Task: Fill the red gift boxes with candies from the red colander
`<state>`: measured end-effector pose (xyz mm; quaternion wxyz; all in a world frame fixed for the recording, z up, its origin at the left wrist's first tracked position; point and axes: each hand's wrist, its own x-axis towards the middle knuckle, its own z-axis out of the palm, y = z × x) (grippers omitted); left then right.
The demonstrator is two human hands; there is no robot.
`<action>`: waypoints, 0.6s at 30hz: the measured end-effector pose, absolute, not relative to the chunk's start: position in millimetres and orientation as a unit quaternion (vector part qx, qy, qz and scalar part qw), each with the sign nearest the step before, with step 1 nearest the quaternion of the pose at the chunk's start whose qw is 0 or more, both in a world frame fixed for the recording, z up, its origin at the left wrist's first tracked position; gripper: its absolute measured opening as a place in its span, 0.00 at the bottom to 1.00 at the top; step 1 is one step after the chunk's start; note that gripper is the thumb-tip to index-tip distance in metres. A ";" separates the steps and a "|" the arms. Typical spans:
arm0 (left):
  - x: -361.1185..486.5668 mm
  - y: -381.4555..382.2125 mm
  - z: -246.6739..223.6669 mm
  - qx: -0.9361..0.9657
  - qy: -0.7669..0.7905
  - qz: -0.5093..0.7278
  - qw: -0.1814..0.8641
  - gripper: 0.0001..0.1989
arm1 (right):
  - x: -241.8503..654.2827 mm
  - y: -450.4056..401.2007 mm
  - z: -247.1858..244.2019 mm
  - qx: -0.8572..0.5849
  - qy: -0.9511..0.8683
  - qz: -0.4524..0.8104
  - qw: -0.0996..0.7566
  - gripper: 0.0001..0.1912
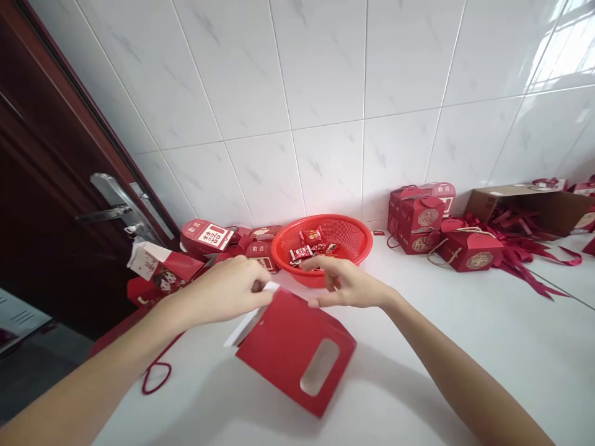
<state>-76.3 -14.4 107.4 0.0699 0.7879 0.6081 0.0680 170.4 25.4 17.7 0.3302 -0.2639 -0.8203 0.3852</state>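
Observation:
A red paper gift box (283,341) with a rounded clear window tilts above the white table. My left hand (230,288) is closed on its upper left corner, where a white inner edge shows. Over the box's far edge hovers my right hand (346,282), its fingers bent and apart from the thumb, with nothing visible between them. Just beyond that hand stands a red plastic basket (357,244). Several wrapped candies (301,253) lie in the basket, partly hidden by the right fingertips.
Finished-looking red boxes (204,236) crowd the left by the door handle (114,210). More red boxes (421,217) are stacked at the right against the tiled wall. A cardboard box (502,195) with ribbons (525,248) lies farther right. A cord loop (158,378) rests at front left.

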 end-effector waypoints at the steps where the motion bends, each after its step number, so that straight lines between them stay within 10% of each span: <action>1: -64.6 -11.3 111.0 0.813 0.573 0.059 0.083 0.19 | 172.4 23.7 20.2 -0.256 -0.834 0.391 0.293 0.30; 9: -33.5 26.3 89.9 0.833 0.414 0.174 0.323 0.22 | 184.4 28.7 15.4 -0.324 -0.862 0.319 0.222 0.11; 18: -31.0 59.5 16.3 0.602 0.434 0.172 0.647 0.26 | 191.1 39.2 10.1 -0.382 -0.867 0.305 0.093 0.22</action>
